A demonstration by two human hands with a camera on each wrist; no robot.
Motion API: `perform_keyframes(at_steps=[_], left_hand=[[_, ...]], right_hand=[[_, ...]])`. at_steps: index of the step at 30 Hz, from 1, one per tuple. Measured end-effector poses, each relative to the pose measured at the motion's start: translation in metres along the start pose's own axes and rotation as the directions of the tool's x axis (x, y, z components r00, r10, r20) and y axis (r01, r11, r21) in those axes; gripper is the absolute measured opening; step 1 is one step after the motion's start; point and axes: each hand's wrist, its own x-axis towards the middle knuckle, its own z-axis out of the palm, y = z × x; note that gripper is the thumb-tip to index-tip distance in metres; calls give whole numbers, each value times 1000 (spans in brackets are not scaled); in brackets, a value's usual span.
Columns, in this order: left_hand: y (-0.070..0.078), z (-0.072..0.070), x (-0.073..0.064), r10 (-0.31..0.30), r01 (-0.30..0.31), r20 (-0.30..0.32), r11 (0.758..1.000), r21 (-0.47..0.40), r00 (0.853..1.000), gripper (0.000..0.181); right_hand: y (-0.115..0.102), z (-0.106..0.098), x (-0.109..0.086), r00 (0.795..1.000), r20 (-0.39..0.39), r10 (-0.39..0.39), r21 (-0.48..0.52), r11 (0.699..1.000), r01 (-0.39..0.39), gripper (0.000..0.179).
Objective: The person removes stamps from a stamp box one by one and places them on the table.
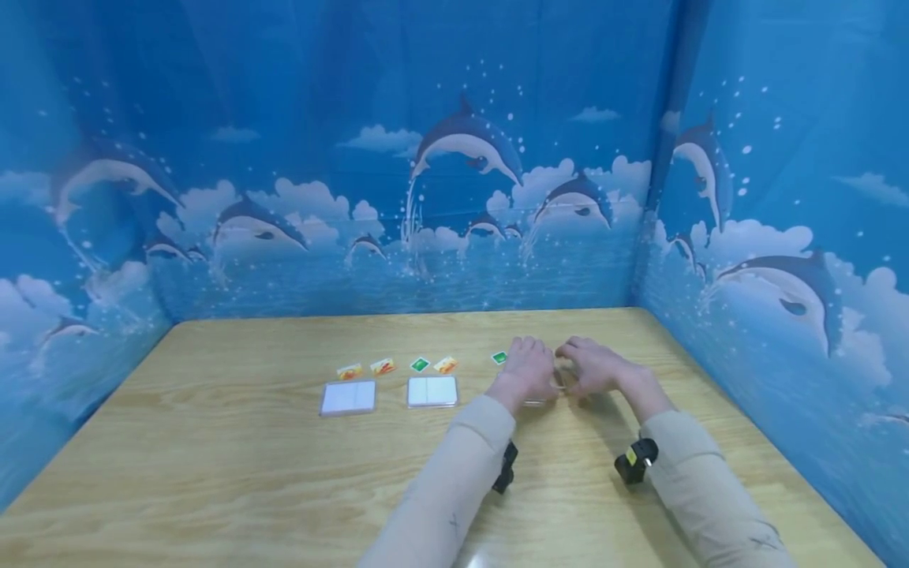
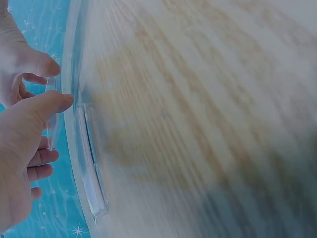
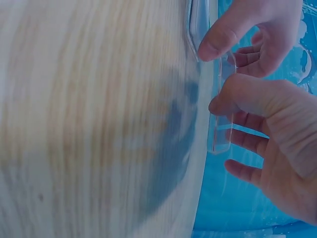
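Observation:
My left hand [image 1: 527, 368] and right hand [image 1: 596, 369] meet over the right part of the table. Between them they pinch a thin clear plastic piece [image 3: 221, 134], perhaps a case lid, held above the tabletop. Thumbs are on the near side, with fingers behind it. Under my left hand lies a clear case with white contents [image 2: 91, 168], mostly hidden in the head view. Just beyond the left hand is a small green card [image 1: 499, 357].
To the left lie two flat clear cases with white contents, a left case [image 1: 348, 397] and a middle case [image 1: 432, 391]. Behind them are orange-yellow cards [image 1: 382, 366] and another green card [image 1: 420, 364]. A dolphin-print curtain [image 1: 398, 260] borders the wooden table [image 1: 234, 473].

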Motion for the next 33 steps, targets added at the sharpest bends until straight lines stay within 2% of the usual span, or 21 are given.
perform_keyframes(at_steps=[8, 15, 20, 25, 33], left_hand=[[-8, -3, -3, 1, -2, -33, 999, -45, 999, 65], [-17, -3, -7, -29, 27, -23, 997, -74, 999, 65], [-22, -1, -10, -42, 40, -12, 992, -117, 999, 70], [-27, 0, -14, -38, 38, 2, 994, -107, 999, 77], [-38, 0, -20, -38, 34, -32, 994, -103, 999, 76]], right_hand=[[-5, -4, 3, 997, 30, 70, 49, 996, -71, 69], [0, -3, 3, 997, -21, 74, 46, 996, -73, 69], [-1, -1, 3, 997, -41, 59, 49, 997, -57, 69], [-4, 1, 5, 997, -74, 18, 31, 999, -15, 66], [-7, 4, 12, 990, -137, -43, -27, 999, 40, 63]])
